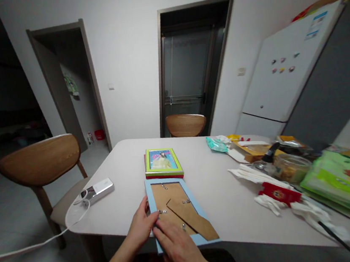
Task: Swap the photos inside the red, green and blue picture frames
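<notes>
A light-blue picture frame (150, 200) lies face down at the table's front edge, its brown backing board (172, 190) facing up. Fixed to the backing is a folding stand (194, 220), and small metal clips (186, 201) sit along the border. My left hand (141, 222) grips the frame's left side, thumb on top and fingers around the edge. Across the lower left of the backing, my right hand (178, 245) lies with its fingers stretched out, tips at the left border; its thumb is hidden. Just beyond stands a stack topped by a lime-green picture frame (164, 175).
To the left is a silver device (101, 191) with a white cable (48, 240). Tissues (268, 204), a clear plastic container (292, 167), a red packet (280, 193) and a green package (344, 182) crowd the table's right side. Wooden chairs (41, 162) stand around the table (214, 194).
</notes>
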`<state>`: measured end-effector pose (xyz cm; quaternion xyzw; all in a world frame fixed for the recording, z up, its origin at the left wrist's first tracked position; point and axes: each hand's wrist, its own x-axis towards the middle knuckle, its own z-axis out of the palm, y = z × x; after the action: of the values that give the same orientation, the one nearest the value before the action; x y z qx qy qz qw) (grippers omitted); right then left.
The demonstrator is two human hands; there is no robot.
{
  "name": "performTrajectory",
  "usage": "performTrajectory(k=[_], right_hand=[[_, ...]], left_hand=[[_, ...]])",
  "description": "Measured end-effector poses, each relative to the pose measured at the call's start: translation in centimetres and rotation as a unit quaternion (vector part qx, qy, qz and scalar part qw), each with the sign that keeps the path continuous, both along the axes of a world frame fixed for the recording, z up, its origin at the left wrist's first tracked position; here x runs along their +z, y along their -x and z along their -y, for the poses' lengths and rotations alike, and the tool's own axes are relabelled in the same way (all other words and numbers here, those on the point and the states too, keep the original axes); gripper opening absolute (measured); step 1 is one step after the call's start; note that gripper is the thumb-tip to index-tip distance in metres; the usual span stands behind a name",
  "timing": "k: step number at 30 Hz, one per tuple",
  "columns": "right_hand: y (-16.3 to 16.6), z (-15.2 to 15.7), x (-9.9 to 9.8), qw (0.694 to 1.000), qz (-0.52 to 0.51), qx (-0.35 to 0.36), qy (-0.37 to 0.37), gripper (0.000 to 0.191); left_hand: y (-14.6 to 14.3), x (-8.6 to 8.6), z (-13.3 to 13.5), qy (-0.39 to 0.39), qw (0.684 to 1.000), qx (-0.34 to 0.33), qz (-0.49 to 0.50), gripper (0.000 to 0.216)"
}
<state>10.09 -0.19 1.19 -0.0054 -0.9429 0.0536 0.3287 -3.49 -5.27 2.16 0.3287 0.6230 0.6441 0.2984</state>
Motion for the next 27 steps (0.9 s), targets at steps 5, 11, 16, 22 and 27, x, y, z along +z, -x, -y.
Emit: performTrajectory(k=[5,11,16,22,27], right_hand=[[1.5,0.5,-1.1,0.999,0.029,-0.013,0.037,0.041],[0.1,-1.1,1.8,0.983,0.096,0.010,0.157,0.035],[-1.6,-8.2,3.3,0.959,0.113,-0.182,0.187,0.028],[-0.8,-11.7,1.6,0.934,0.185,-0.252,0.173,0.023],[0.0,-11.1,1.0,0.930,0.173,-0.295,0.132,0.023]], left_hand=[[0.9,-0.7,-0.1,0.107,0.977,0.050,-0.178,0.057],[0.6,-0.1,0.1,0.175,0.943,0.064,-0.275,0.057],[0.4,-0.2,0.3,0.190,0.926,0.028,-0.326,0.063],[0.4,-0.6,0.3,0.240,0.895,0.003,-0.376,0.071],[0.3,-0.4,0.4,0.247,0.886,-0.007,-0.391,0.071]])
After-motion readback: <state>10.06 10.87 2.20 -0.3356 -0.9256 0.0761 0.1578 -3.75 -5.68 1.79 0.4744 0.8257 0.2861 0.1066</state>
